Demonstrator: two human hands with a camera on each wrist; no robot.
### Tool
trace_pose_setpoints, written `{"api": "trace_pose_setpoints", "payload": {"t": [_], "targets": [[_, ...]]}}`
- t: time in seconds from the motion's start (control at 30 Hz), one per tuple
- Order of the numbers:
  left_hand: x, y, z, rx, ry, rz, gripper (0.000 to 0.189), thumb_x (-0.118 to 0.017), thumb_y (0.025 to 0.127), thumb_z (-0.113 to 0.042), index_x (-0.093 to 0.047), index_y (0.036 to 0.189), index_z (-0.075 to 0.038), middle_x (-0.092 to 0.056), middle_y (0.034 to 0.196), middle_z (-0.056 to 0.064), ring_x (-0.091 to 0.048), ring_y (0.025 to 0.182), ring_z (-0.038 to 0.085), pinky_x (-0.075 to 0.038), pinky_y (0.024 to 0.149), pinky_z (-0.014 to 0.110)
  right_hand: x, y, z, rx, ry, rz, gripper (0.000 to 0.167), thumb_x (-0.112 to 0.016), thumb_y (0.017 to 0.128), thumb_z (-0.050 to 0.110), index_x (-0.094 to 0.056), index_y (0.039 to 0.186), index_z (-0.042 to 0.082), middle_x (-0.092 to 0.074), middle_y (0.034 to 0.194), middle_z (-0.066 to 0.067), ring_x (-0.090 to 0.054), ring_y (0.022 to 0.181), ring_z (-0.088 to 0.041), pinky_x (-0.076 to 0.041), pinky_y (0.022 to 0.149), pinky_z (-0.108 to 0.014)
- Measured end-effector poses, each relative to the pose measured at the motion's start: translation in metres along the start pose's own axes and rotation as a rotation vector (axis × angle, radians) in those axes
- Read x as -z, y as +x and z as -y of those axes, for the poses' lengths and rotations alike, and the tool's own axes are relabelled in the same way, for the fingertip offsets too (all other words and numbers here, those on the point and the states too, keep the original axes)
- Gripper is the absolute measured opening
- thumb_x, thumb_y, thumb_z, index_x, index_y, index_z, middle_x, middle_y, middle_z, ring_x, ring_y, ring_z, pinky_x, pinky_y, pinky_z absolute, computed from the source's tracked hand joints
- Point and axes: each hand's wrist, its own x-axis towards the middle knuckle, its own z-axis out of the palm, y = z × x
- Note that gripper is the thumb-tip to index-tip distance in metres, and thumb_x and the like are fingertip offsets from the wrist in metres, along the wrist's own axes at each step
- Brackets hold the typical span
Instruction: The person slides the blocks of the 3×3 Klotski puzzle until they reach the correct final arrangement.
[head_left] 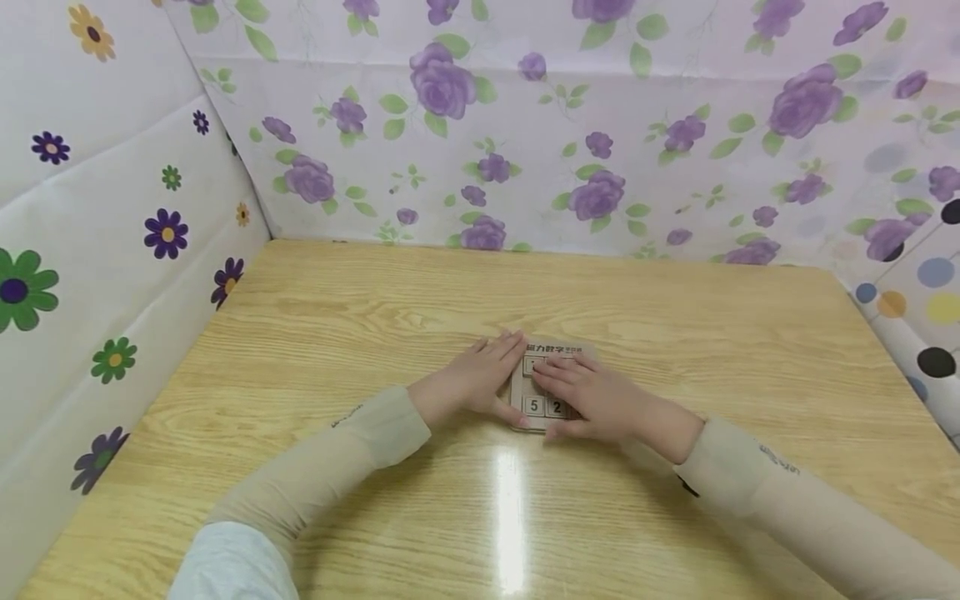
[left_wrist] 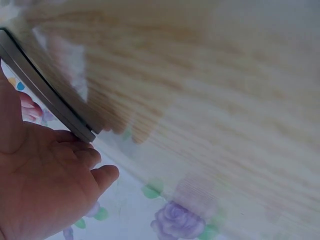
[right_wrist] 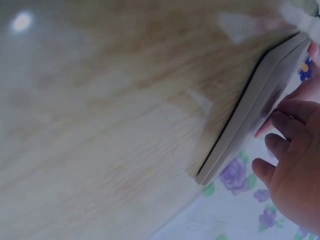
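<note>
A number sliding puzzle (head_left: 558,350) lies flat on the table, with dark characters along its far edge and square numbered tiles. Tiles 5 (head_left: 534,406) and 2 (head_left: 557,407) show at the near side; the right hand hides much of the rest. My left hand (head_left: 486,379) holds the puzzle's left side, thumb at the near corner and fingers toward the far one. Over the tiles lies my right hand (head_left: 596,400), its extended fingertips on the far left part. Both wrist views show the puzzle's thin edge (left_wrist: 45,92) beside the hands.
The wood-grain table (head_left: 360,300) carries a bright light reflection in front of the puzzle. Behind it stands a purple-flowered sheet (head_left: 525,150); a flower-patterned sheet (head_left: 112,225) borders the left and a dotted one (head_left: 911,300) the right.
</note>
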Motion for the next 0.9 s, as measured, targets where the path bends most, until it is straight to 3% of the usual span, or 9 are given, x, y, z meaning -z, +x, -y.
{"api": "trace_pose_setpoints", "payload": {"t": [0.53,0.9], "targets": [[0.0,0.0,0.002,0.02,0.034,-0.007,0.12,-0.059,0.073,-0.075,-0.003,0.153,-0.006,0.002,0.16,0.009,0.0,0.148,0.023,-0.005,0.121,0.043,-0.001,-0.023,0.024,0.07,-0.027,0.01,0.073,-0.054,0.091,0.051,-0.04,0.144,0.003,-0.039,0.15,-0.013,-0.029,0.141,-0.034,-0.023,0.115,-0.055],[-0.002,0.001,-0.002,0.014,0.025,-0.006,0.12,-0.061,0.072,-0.074,-0.003,0.153,-0.006,0.001,0.161,0.009,0.0,0.148,0.023,-0.005,0.121,0.043,-0.005,-0.023,0.021,0.053,-0.007,-0.024,0.073,-0.056,0.09,0.052,-0.043,0.142,0.002,-0.041,0.149,-0.013,-0.031,0.14,-0.033,-0.024,0.115,-0.056]]}}
